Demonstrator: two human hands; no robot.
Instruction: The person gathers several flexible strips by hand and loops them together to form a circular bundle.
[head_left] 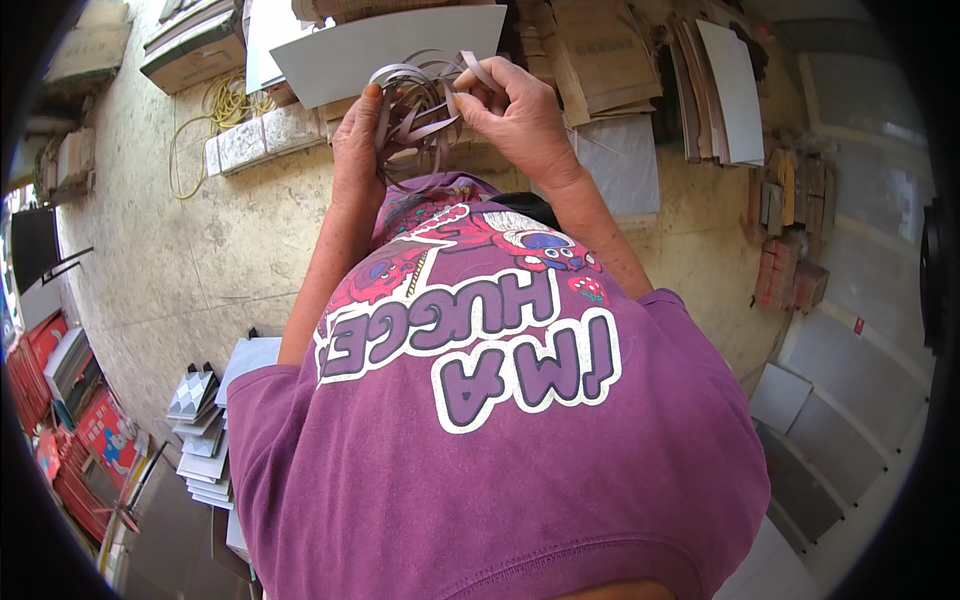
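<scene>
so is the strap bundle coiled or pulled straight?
Coiled: the grey strapping loops in tangled curls between the left hand and right hand.

One head-worn fisheye, looking steeply down the wearer's own front.

We're right up on the person's head here, left lens of the pair, gazing down over a purple shirt (500,420) that fills the lower half, very close. Both forearms run up from it to the left hand (358,140) and right hand (515,110) near the top, held out in front. Beyond them lies the floor (180,250), farther off, and straight edges bow toward the dark round rim. There's only this one view.
</scene>
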